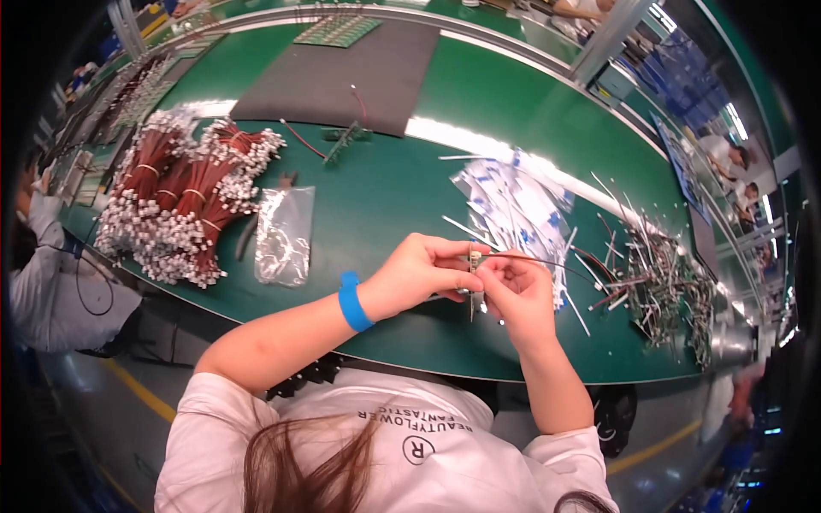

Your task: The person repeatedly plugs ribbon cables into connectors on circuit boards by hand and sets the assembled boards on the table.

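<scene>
My left hand [419,278], with a blue band at its wrist, pinches a small circuit board [472,308] between thumb and fingers. The board is held on edge above the near part of the green table. A pale connector [475,255] shows at its upper end. From there a dark red and black wire [552,262] runs right, over the fingers of my right hand [526,303]. That hand is closed at the wire beside the board, its thumb close to the left one; the exact grip is partly hidden.
Bundled red wires with white connectors [184,197] lie left, near a clear plastic bag [284,235] and dark-handled pliers [246,237]. White packets [517,201] and a heap of cut ties and wires [671,286] lie right. Wired boards [345,141] sit near a grey mat [342,81].
</scene>
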`<state>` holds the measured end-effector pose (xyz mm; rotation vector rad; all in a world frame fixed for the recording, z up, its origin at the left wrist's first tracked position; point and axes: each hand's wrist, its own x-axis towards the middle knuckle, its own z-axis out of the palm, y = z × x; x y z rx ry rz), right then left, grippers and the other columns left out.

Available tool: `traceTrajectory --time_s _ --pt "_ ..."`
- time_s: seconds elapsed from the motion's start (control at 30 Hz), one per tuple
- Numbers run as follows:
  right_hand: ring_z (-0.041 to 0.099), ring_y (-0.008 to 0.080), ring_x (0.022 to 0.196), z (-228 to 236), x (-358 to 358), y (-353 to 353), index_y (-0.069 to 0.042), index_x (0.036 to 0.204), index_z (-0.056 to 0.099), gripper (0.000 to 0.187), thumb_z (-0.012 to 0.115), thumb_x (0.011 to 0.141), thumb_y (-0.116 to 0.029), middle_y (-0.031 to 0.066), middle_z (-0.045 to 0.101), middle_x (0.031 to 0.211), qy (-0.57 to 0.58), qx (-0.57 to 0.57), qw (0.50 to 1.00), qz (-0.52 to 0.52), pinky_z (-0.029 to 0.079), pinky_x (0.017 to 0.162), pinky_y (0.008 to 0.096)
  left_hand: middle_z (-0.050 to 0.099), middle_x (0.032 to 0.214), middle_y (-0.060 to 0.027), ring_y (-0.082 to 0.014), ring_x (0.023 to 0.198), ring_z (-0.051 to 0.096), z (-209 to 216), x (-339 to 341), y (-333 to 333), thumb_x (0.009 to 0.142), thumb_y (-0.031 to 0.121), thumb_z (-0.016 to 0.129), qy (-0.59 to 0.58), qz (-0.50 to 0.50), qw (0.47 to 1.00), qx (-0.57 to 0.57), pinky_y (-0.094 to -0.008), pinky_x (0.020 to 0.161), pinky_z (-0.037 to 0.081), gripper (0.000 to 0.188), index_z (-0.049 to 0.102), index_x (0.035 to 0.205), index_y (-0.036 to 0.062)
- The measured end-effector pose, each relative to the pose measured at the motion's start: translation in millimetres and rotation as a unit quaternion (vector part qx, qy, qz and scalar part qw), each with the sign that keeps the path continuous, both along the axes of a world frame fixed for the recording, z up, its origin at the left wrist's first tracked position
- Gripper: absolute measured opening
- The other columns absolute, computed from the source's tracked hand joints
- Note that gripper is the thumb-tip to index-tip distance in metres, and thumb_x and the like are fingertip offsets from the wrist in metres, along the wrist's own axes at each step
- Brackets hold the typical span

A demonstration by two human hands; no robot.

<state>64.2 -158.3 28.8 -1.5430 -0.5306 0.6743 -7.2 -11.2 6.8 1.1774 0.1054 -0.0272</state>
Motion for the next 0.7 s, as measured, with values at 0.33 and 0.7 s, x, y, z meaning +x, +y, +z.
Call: traceTrajectory --time_s 0.33,0.7 --pt "0.048 0.0071 0.059 27 152 -182 -0.003 0.077 0.054 0.011 0.058 0.073 -0.012 0.0016 0.054 0.069 -0.177 -0.034 0.913 -0.365 0.038 0.051 0.0183 0.056 0.074 -0.0128 -0.025 0.068 0.055 9 4 79 0.069 0.021 0.06 -0.072 0.337 0.733 0.587 -0.0308 0.061 0.043 0.026 0.059 0.085 0.0009" --pt "0.046 0.0296 0.095 114 241 -262 0.005 0.101 0.049 0.067 0.064 0.06 -0.046 0.019 0.048 0.103 -0.471 -0.524 0.49 -0.513 0.036 0.08 0.0395 0.057 0.087 -0.0135 -0.0283 0.075 0.056 0 22 151 0.068 0.017 0.06 0.107 0.244 0.62 0.738 -0.0341 0.064 0.044 0.028 0.054 0.093 0.0044"
